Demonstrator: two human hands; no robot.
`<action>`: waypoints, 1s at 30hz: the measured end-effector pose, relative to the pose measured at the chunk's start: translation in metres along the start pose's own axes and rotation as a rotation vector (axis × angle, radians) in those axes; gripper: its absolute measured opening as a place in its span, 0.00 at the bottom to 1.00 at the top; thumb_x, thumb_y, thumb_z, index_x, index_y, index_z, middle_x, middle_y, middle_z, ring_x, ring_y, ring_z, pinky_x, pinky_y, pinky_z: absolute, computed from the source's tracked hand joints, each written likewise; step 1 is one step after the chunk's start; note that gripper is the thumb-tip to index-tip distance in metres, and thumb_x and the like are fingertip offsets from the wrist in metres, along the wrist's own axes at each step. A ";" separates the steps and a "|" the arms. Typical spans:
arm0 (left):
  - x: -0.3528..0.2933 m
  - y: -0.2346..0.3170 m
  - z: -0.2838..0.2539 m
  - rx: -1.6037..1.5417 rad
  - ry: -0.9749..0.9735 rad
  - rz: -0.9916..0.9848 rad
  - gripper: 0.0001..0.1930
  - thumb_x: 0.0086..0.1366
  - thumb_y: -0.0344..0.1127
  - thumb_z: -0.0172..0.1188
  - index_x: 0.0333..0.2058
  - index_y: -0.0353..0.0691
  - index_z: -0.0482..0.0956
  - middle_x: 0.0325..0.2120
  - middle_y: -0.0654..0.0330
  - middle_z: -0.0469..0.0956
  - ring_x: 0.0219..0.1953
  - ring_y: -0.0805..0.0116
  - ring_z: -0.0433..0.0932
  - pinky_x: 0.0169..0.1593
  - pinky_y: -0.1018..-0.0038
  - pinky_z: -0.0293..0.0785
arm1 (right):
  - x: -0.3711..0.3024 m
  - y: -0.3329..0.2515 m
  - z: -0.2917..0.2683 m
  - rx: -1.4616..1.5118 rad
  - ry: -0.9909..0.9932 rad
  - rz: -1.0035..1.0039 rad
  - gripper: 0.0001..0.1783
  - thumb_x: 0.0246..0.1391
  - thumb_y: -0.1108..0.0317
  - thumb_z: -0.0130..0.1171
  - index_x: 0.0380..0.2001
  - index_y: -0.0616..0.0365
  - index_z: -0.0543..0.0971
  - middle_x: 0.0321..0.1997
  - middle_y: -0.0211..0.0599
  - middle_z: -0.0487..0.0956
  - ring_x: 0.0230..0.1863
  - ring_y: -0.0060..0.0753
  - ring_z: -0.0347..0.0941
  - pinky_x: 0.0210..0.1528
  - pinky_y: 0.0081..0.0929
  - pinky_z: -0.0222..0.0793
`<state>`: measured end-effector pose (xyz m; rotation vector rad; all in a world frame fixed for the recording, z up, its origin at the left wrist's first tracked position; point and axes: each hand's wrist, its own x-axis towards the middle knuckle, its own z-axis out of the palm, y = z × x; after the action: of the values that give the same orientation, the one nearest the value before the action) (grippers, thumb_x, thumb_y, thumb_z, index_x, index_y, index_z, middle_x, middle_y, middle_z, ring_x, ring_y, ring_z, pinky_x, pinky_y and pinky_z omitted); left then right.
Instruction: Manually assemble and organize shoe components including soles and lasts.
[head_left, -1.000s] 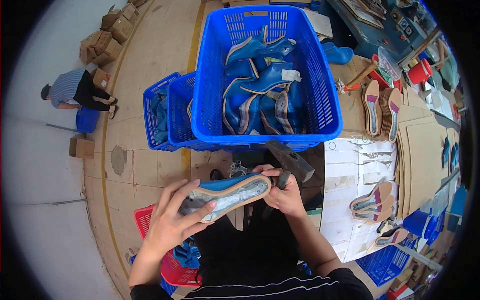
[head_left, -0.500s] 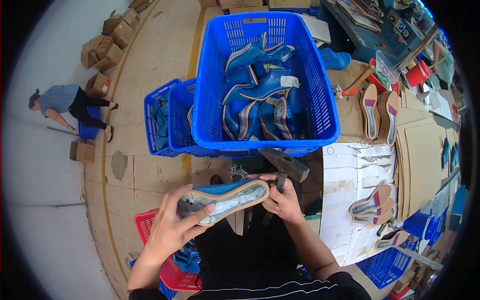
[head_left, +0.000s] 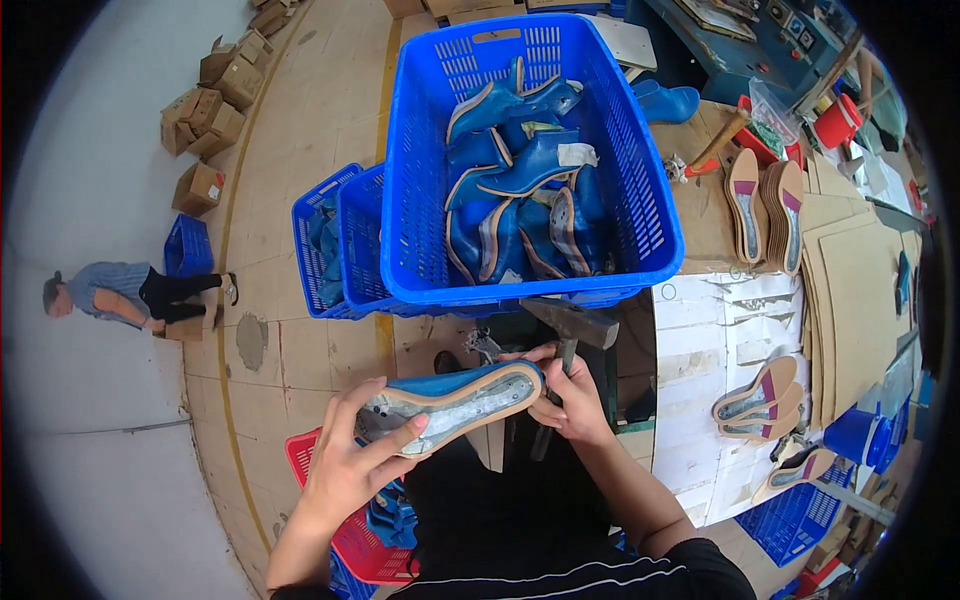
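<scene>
In front of me is a blue shoe last (head_left: 462, 405), its underside up, with a tan rim around a grey, shiny sole face. My left hand (head_left: 340, 468) wraps the wider end, thumb lying across the underside. At the other end, the fingers of my right hand (head_left: 575, 402) touch the tip of the last. That same hand is closed around the handle of a hammer (head_left: 584, 328), whose dark metal head points up beside the crate. Beyond my hands, a large blue plastic crate (head_left: 400, 230) holds several more blue lasts (head_left: 535, 165).
On the right, a bench carries tan insoles (head_left: 765, 210), cardboard sheets (head_left: 850, 310) and a second hammer (head_left: 725, 140). A red basket (head_left: 350, 550) with blue pieces stands low at my left. A person (head_left: 120, 295) stands by the left wall, near cardboard boxes (head_left: 200, 187).
My view has shifted slightly, while both hands keep their hold on the last and hammer. The person at the left has moved away from the small blue crate and straightened.
</scene>
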<state>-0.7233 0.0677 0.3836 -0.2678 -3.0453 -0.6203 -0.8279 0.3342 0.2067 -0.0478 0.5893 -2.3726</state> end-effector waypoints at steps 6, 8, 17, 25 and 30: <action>0.003 0.006 -0.014 0.023 -0.053 -0.005 0.36 0.47 0.33 0.83 0.57 0.66 0.88 0.63 0.52 0.72 0.59 0.44 0.73 0.56 0.55 0.82 | -0.001 -0.007 0.012 -0.126 0.011 0.003 0.18 0.76 0.58 0.57 0.55 0.62 0.75 0.64 0.64 0.79 0.15 0.07 0.57 0.16 0.11 0.55; 0.002 0.007 -0.023 0.024 -0.100 -0.019 0.36 0.48 0.33 0.83 0.58 0.67 0.87 0.63 0.53 0.71 0.59 0.45 0.72 0.57 0.55 0.82 | -0.002 -0.012 0.015 -0.126 0.053 0.059 0.13 0.76 0.65 0.58 0.56 0.60 0.76 0.64 0.57 0.80 0.17 0.08 0.58 0.17 0.12 0.54; -0.017 0.008 -0.025 -0.017 -0.100 0.062 0.37 0.56 0.33 0.79 0.64 0.68 0.81 0.64 0.50 0.69 0.57 0.42 0.71 0.61 0.54 0.79 | -0.059 -0.028 0.051 -0.568 0.431 -0.259 0.18 0.82 0.55 0.43 0.57 0.58 0.73 0.55 0.49 0.84 0.14 0.13 0.57 0.15 0.16 0.53; -0.032 0.009 -0.017 -0.060 -0.035 0.084 0.34 0.55 0.33 0.79 0.62 0.61 0.83 0.61 0.47 0.69 0.55 0.39 0.70 0.61 0.52 0.75 | -0.141 -0.049 0.039 -1.204 0.618 -0.372 0.17 0.78 0.59 0.54 0.60 0.57 0.73 0.21 0.25 0.71 0.16 0.14 0.64 0.16 0.18 0.58; -0.045 0.008 -0.023 -0.047 -0.002 0.032 0.32 0.55 0.34 0.79 0.61 0.59 0.84 0.56 0.50 0.70 0.53 0.41 0.70 0.60 0.54 0.76 | -0.144 -0.021 0.061 -1.166 0.578 -0.236 0.10 0.76 0.63 0.58 0.52 0.56 0.74 0.27 0.21 0.70 0.24 0.12 0.62 0.25 0.20 0.58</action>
<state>-0.6777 0.0591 0.4053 -0.3173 -3.0253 -0.6906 -0.7190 0.4143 0.2880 0.0616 2.2551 -1.8916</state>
